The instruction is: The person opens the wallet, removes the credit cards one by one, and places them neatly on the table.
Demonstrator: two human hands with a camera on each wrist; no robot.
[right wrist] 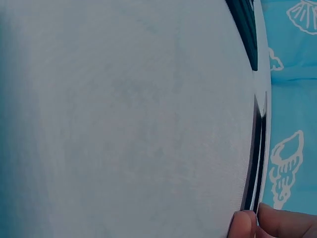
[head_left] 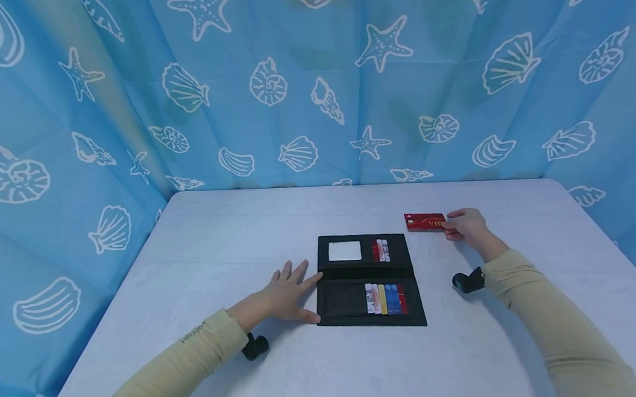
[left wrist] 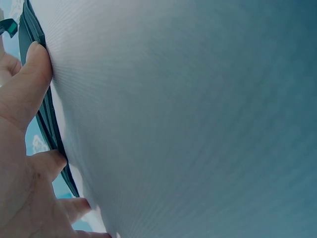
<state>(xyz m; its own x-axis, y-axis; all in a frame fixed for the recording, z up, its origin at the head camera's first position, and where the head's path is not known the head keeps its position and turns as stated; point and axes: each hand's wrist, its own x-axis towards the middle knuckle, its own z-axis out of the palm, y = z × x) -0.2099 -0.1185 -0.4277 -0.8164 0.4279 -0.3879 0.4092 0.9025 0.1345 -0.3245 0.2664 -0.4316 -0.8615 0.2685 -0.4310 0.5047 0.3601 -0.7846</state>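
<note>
A dark wallet (head_left: 345,305) lies unfolded on the table, its slots holding several coloured cards (head_left: 385,299). My left hand (head_left: 285,296) rests beside it with fingers spread, the thumb and a fingertip right at the wallet's left edge. In the left wrist view that wallet edge (left wrist: 47,111) runs behind the thumb (left wrist: 37,74). Beyond the wallet's upper right corner, my right hand (head_left: 466,226) pinches the right end of a red card marked VIP (head_left: 423,222). The right wrist view shows the card edge-on (right wrist: 253,158), between thumb and finger.
The wallet's upper half has a white window panel (head_left: 345,251) and a few more cards (head_left: 381,250). A white cloth covers the table (head_left: 233,227). Blue curtains (head_left: 290,74) with shell prints hang behind and at the sides. A small dark camera (head_left: 468,281) sits at the right wrist.
</note>
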